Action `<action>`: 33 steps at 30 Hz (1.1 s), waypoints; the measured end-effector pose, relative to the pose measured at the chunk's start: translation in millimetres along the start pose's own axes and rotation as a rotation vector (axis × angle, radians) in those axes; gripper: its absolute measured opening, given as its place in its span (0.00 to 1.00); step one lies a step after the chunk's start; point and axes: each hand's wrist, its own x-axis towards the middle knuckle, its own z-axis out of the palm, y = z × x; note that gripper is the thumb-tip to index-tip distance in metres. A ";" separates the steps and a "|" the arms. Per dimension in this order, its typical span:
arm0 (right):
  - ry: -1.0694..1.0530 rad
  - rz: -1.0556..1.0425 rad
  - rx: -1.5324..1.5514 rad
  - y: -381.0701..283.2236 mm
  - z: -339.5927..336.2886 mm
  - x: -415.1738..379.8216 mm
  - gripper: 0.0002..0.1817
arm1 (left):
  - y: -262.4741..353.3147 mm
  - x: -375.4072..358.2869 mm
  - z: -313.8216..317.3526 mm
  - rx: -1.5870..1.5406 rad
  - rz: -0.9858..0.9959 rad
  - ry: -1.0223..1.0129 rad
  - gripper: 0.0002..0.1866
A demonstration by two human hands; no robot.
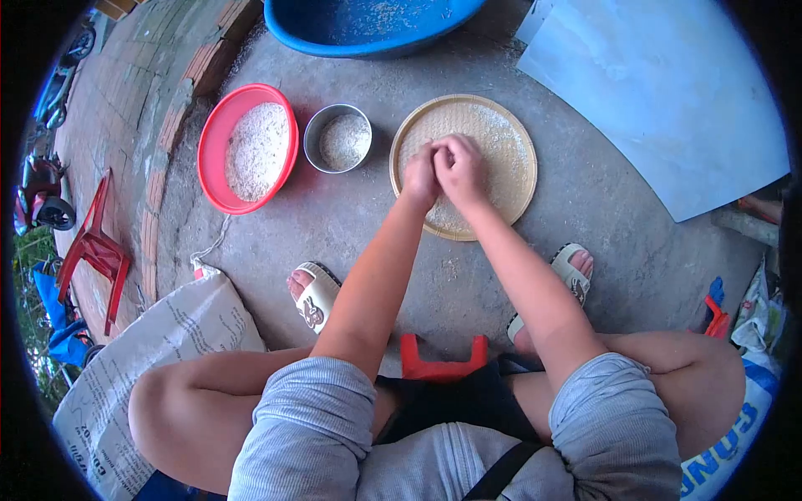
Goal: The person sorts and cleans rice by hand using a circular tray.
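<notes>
My left hand and my right hand meet over a round woven bamboo tray on the concrete floor. The fingers of both are curled and pressed together, and whatever lies inside them is hidden. Pale grains are scattered across the tray, thickest toward its upper right. Just left of the tray stands a round metal bowl with grain in the bottom. Farther left, a red plastic basin holds a larger heap of whitish grain.
A big blue basin with some grain sits beyond the tray. A pale sheet lies at upper right. Printed sacks flank my legs. A red stool is between my knees, and a red plastic chair stands at far left.
</notes>
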 end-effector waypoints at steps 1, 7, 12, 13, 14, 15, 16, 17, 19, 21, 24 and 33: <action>0.083 0.007 -0.025 6.9 -0.4 6.7 0.06 | 0.9 -3.1 2.4 -0.048 -0.003 -0.061 0.20; 0.116 0.118 -0.051 39.8 -6.4 30.4 0.17 | 5.1 -13.5 6.1 -0.129 -0.052 -0.262 0.24; -0.060 -0.132 -0.222 46.6 1.2 37.5 0.20 | 2.5 -16.4 9.3 -0.190 -0.016 -0.199 0.25; -0.060 -0.132 -0.220 43.9 0.7 39.4 0.20 | 1.5 -16.5 10.1 -0.216 -0.007 -0.178 0.25; -0.087 -0.084 -0.246 41.9 -0.6 42.8 0.20 | 0.8 -16.1 10.6 -0.215 -0.006 -0.176 0.25; -0.115 -0.036 -0.271 38.2 -2.0 45.3 0.19 | 1.4 -17.3 12.0 -0.232 -0.009 -0.171 0.25; -0.117 -0.034 -0.268 34.3 -2.5 46.4 0.19 | 2.0 -18.7 12.2 -0.250 -0.013 -0.165 0.25; -0.122 -0.029 -0.265 30.4 -3.0 47.3 0.18 | 3.2 -19.5 12.2 -0.250 -0.014 -0.162 0.25; -0.130 -0.026 -0.262 32.7 -1.7 45.8 0.16 | 2.7 -17.4 11.7 -0.218 -0.022 -0.155 0.26; -0.072 -0.061 -0.244 34.6 -1.4 43.2 0.12 | 1.9 -17.4 10.7 -0.220 -0.010 -0.188 0.26; -0.100 0.056 -0.161 38.3 -4.0 39.3 0.08 | 1.7 -17.9 11.1 -0.224 0.000 -0.219 0.27; 0.066 0.279 0.074 32.7 -7.0 21.2 0.06 | -1.7 -17.2 11.9 -0.283 0.023 -0.150 0.28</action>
